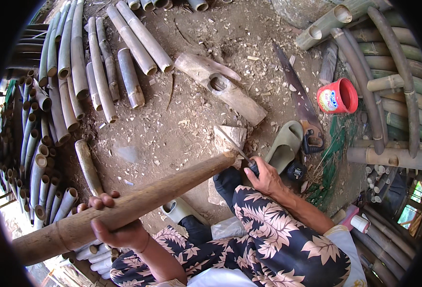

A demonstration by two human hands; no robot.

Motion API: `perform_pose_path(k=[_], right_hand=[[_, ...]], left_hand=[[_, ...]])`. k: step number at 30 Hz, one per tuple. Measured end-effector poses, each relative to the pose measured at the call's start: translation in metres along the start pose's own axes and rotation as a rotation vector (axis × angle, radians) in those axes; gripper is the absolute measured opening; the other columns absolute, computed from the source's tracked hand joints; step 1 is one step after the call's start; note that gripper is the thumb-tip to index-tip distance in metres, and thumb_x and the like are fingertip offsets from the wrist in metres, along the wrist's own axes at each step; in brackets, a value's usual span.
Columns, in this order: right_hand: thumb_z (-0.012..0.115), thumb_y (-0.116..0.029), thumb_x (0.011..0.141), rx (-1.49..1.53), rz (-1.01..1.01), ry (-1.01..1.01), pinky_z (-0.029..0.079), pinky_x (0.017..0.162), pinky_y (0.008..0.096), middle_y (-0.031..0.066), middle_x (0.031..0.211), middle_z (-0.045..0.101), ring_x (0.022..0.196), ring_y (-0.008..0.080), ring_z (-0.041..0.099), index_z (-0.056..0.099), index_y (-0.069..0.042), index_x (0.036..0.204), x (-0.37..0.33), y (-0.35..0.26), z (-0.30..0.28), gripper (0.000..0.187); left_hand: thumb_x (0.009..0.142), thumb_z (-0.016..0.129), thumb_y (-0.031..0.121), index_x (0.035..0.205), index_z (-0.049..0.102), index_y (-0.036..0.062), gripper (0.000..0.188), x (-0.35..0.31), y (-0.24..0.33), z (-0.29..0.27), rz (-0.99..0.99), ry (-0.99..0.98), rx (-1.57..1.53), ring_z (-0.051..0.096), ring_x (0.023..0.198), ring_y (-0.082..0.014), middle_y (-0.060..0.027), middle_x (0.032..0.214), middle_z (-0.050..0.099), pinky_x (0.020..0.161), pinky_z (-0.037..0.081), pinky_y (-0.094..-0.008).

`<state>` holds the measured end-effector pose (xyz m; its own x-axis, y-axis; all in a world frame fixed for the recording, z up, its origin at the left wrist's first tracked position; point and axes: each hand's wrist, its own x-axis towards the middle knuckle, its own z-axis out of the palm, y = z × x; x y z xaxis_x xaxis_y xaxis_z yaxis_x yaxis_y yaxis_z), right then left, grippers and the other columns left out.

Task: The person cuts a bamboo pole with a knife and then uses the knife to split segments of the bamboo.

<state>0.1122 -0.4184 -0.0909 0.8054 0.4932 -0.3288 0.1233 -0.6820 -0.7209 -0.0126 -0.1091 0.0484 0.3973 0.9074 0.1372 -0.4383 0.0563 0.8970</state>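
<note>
A long brown bamboo pole (163, 193) slants across my lap, rising from the lower left to its far end near my knees. My left hand (120, 229) is closed around it, fingers over the top and thumb along the near side. In my right hand (267, 178) is the dark handle of a knife-like tool (239, 150) with a long narrow blade. The blade points up and left and crosses right at the pole's far end; whether it touches cannot be made out. Just beyond lies a pale wood block (231, 137).
A hollowed log (220, 88) lies ahead, with a handsaw (299, 95) and red bucket (338, 96) to its right. Green sandals (285, 143) are by my feet. Cut bamboo (77, 52) lies at left; a bamboo rack (397, 81) stands at right. Wood chips litter the dirt.
</note>
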Motion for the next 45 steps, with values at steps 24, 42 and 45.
perform_pose_path(k=[24,42,45], right_hand=[[0.062,-0.029,0.091,-0.143,-0.047,-0.173,0.054,0.059,0.0463,0.0236,0.082,0.064,0.071,0.0423,0.065,0.05,0.001,0.106,0.021,0.001,0.009,0.036],[0.064,-0.03,0.092,0.2,-0.384,0.101,0.054,0.063,0.0453,0.0228,0.089,0.064,0.074,0.0413,0.066,0.051,-0.001,0.114,0.013,-0.062,-0.013,0.038],[0.064,-0.029,0.091,0.023,-0.335,0.066,0.053,0.06,0.0454,0.0248,0.087,0.064,0.071,0.0428,0.066,0.051,-0.001,0.107,0.006,-0.019,0.009,0.035]], left_hand=[[0.078,0.071,0.026,0.128,0.037,0.006,0.063,0.006,0.05,-0.006,0.112,-0.15,0.079,0.051,0.09,-0.0189,-0.0072,0.101,0.046,0.09,0.04,-0.0417],[0.081,0.06,0.03,0.119,0.037,-0.0026,0.054,0.009,0.05,-0.001,0.096,-0.208,0.096,0.046,0.094,-0.0218,-0.0091,0.104,0.04,0.097,0.035,-0.0443],[0.081,0.06,0.03,0.116,0.038,-0.003,0.053,0.01,0.049,0.002,0.083,-0.217,0.092,0.046,0.095,-0.0218,-0.0087,0.104,0.04,0.097,0.035,-0.0442]])
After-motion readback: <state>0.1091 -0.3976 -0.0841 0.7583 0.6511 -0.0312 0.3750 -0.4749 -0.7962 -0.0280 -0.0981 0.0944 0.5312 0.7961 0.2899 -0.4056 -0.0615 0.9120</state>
